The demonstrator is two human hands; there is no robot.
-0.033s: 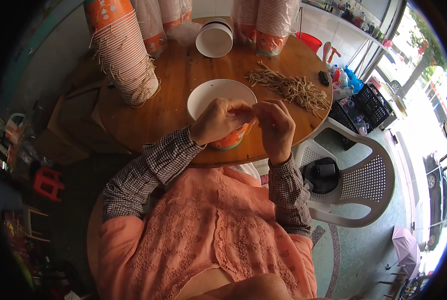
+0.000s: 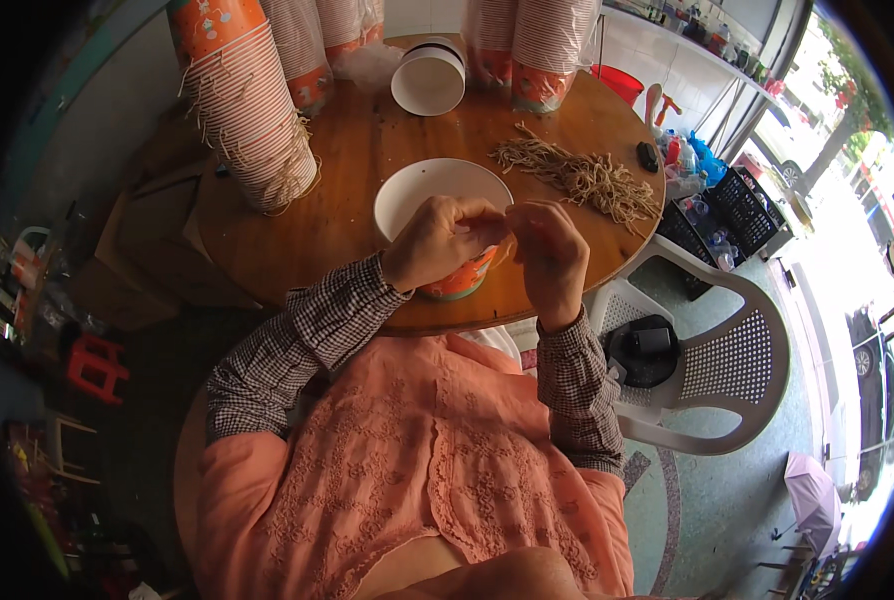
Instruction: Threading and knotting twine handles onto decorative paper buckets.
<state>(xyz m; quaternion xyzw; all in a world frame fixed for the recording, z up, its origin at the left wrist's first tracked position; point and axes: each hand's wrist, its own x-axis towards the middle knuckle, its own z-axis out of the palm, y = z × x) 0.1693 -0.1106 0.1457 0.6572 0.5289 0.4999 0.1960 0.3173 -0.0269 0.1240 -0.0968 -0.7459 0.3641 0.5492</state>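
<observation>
- Your left hand point(image 2: 442, 242) is over the near side of the tub point(image 2: 417, 190), fingers bent inward, thumb and fingertips close together.
- Your right hand point(image 2: 550, 255) faces it just beside the tub, fingers curled toward the left fingertips; you cannot tell from here whether either hand has hold of a thin strand.
- The tub stands upright near your edge of the desk point(image 2: 342, 210), white inside, orange and green outside.
- A heap of pale cords point(image 2: 577, 175) lies beyond your right hand.
- To your left rises a tall stack point(image 2: 252, 125) of tubs, cords hanging along it.
- A white bowl point(image 2: 432, 82) sits farther back, its opening toward you.
- Right of the desk is a chair point(image 2: 737, 360).
</observation>
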